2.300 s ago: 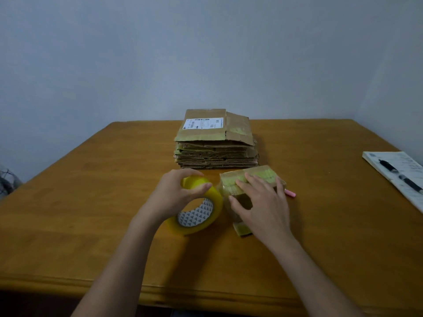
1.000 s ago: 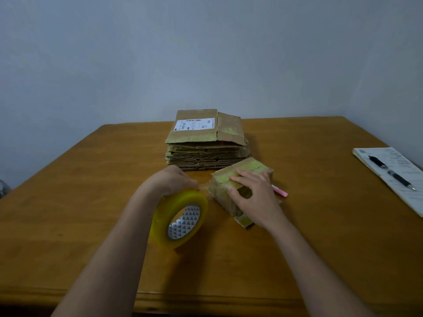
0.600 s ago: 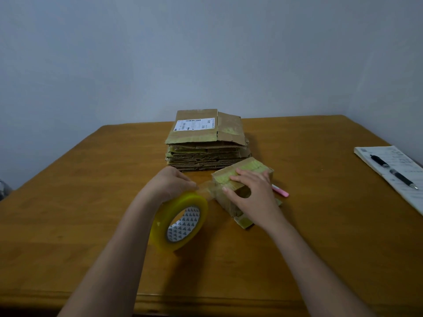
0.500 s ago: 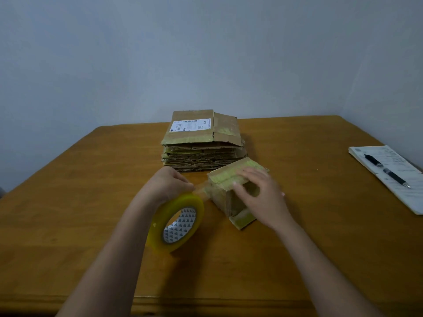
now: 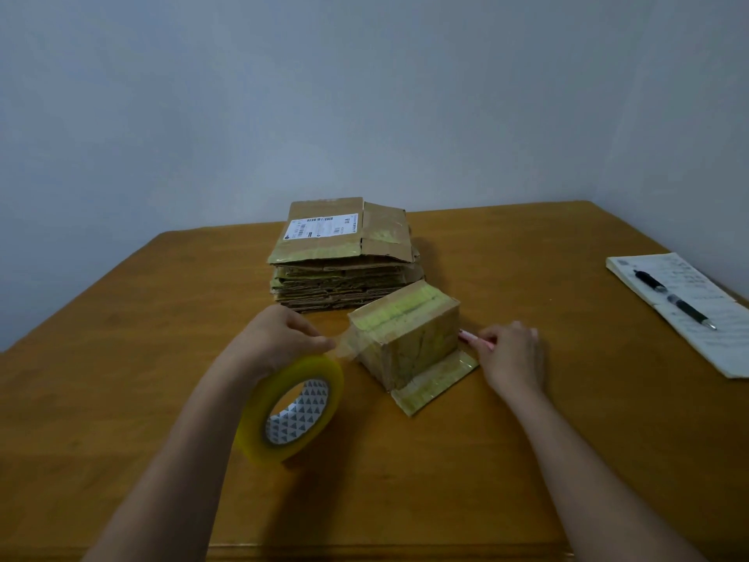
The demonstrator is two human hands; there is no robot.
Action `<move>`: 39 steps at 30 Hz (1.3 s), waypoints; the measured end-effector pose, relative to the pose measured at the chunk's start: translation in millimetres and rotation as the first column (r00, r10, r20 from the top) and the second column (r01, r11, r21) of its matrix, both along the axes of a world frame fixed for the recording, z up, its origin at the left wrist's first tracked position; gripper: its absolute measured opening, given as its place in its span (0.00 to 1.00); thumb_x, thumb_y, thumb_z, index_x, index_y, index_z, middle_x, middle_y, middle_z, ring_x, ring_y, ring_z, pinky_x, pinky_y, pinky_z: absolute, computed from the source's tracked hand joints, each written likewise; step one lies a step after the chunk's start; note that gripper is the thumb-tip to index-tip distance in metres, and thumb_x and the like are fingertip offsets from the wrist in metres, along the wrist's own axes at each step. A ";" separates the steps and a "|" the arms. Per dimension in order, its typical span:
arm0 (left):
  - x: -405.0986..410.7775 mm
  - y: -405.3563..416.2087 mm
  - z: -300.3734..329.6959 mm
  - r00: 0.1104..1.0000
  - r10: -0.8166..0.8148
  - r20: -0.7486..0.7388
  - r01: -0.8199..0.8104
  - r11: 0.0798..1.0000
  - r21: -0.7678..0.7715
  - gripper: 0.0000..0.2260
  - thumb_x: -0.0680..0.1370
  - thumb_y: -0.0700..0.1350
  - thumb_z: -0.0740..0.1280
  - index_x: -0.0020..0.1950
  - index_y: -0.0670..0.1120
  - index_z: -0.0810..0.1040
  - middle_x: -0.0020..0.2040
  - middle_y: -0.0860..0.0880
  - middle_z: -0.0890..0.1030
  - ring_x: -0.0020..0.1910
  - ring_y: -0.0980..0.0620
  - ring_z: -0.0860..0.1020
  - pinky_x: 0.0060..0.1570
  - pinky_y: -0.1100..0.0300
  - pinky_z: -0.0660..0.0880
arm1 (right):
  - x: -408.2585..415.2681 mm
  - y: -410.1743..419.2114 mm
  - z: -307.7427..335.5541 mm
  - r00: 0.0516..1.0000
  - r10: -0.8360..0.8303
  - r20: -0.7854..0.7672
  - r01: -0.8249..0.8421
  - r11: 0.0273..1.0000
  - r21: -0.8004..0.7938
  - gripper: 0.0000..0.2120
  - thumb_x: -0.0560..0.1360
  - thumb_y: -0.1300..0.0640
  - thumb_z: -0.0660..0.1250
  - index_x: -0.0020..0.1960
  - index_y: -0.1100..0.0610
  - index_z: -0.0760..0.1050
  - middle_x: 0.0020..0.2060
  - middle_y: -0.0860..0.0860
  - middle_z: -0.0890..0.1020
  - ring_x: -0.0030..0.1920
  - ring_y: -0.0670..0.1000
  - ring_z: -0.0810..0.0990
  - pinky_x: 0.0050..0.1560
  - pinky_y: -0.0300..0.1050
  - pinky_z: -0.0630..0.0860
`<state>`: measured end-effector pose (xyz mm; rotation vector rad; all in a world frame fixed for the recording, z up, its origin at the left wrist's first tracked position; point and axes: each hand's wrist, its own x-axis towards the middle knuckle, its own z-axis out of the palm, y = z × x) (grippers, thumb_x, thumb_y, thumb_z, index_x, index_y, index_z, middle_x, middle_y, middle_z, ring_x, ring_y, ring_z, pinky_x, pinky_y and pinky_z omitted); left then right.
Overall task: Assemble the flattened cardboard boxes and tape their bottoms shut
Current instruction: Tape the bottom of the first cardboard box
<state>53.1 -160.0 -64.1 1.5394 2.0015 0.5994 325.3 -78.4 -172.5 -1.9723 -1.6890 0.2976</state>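
The assembled small cardboard box (image 5: 409,338) sits near the middle of the wooden surface (image 5: 121,379), its taped seam facing up and one loose flap lying flat on the wood at its near right corner; a strip of clear tape (image 5: 350,344) stretches from the box's left edge to the tape roll (image 5: 289,411); the roll, yellowish with a triangle-patterned core, hangs just left of the box and nearer the camera, held in the left hand (image 5: 279,338); that hand's grip is curled around the top of the roll, thumb and fingertips pinching at the point where the strip leaves it; the right hand (image 5: 510,350) lies just right of the box, fingers curled, its grip closing on a thin pink pen-like object (image 5: 472,338) that rests on the wood against the box's right side; whether it is fully grasped cannot be told; directly behind the box stands the stack of flattened cardboard boxes (image 5: 344,257), the top one bearing a white shipping label (image 5: 322,227); far to the right of the box, at the surface's edge, lies a notepad (image 5: 689,314) with a black pen (image 5: 673,300) across it; behind the stack, plain pale walls (image 5: 364,95) meet at a corner on the right.
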 end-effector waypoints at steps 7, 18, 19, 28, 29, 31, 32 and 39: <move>2.1 -1.3 -0.6 1.000 -0.002 -0.001 0.002 1.000 0.027 0.06 0.74 0.50 0.73 0.42 0.48 0.85 0.38 0.51 0.83 0.39 0.54 0.79 0.33 0.62 0.70 | 15.8 -5.4 10.9 0.923 -0.167 -0.347 0.157 0.986 -0.059 0.09 0.79 0.61 0.63 0.59 0.59 0.69 0.52 0.58 0.79 0.51 0.58 0.79 0.50 0.56 0.78; 0.7 -10.7 -1.4 1.000 -0.005 -0.026 0.007 0.995 0.095 0.05 0.77 0.47 0.71 0.45 0.47 0.85 0.41 0.51 0.82 0.42 0.54 0.79 0.37 0.61 0.71 | -17.6 -65.7 69.9 0.417 0.151 -0.896 -0.219 0.974 0.062 0.12 0.84 0.56 0.53 0.57 0.57 0.74 0.36 0.49 0.71 0.35 0.45 0.70 0.38 0.38 0.69; 0.7 -12.3 -1.8 1.000 -0.008 -0.030 0.011 0.994 0.107 0.06 0.77 0.47 0.70 0.46 0.47 0.85 0.42 0.52 0.82 0.43 0.54 0.79 0.38 0.61 0.72 | -23.1 -69.5 72.9 0.421 0.190 -0.887 -0.262 0.962 0.082 0.12 0.84 0.56 0.53 0.57 0.56 0.74 0.36 0.49 0.71 0.35 0.44 0.69 0.37 0.38 0.69; -1.0 -16.1 -3.7 1.000 -0.002 -0.023 0.005 0.990 0.143 0.05 0.77 0.47 0.70 0.46 0.47 0.85 0.40 0.53 0.81 0.41 0.55 0.78 0.35 0.63 0.71 | -56.7 -76.0 67.2 0.610 0.401 -0.683 -0.465 0.879 0.101 0.12 0.83 0.52 0.54 0.48 0.52 0.74 0.32 0.48 0.70 0.30 0.45 0.66 0.30 0.41 0.63; -1.3 -15.9 -3.5 1.000 -0.004 -0.021 0.007 0.990 0.142 0.05 0.77 0.47 0.70 0.46 0.47 0.84 0.40 0.53 0.80 0.41 0.55 0.78 0.36 0.63 0.71 | -57.8 -77.3 67.0 0.627 0.415 -0.659 -0.461 0.880 0.115 0.13 0.83 0.51 0.55 0.46 0.52 0.74 0.31 0.48 0.69 0.29 0.45 0.66 0.29 0.41 0.62; -2.4 -15.6 -3.3 1.000 -0.005 -0.019 0.007 0.990 0.139 0.05 0.77 0.47 0.70 0.46 0.47 0.84 0.40 0.53 0.80 0.41 0.55 0.78 0.36 0.63 0.70 | -58.9 -78.5 65.8 0.644 0.434 -0.629 -0.444 0.883 0.154 0.14 0.83 0.49 0.56 0.43 0.55 0.73 0.30 0.47 0.68 0.27 0.44 0.64 0.27 0.40 0.61; -2.8 -15.4 -3.3 1.000 -0.005 -0.019 0.008 0.990 0.138 0.05 0.77 0.47 0.70 0.45 0.48 0.84 0.40 0.53 0.80 0.41 0.55 0.78 0.36 0.63 0.70 | -59.1 -78.2 64.3 0.651 0.442 -0.617 -0.434 0.884 0.176 0.16 0.82 0.48 0.56 0.42 0.56 0.72 0.29 0.47 0.67 0.27 0.44 0.64 0.26 0.39 0.60; -3.3 -13.6 -4.2 1.000 -0.008 -0.012 0.009 0.992 0.122 0.06 0.77 0.48 0.70 0.48 0.47 0.85 0.43 0.51 0.82 0.44 0.53 0.79 0.39 0.61 0.72 | -57.9 -76.7 58.7 0.626 0.475 -0.619 -0.416 0.874 0.251 0.15 0.81 0.47 0.58 0.46 0.56 0.75 0.27 0.47 0.71 0.26 0.46 0.68 0.26 0.39 0.63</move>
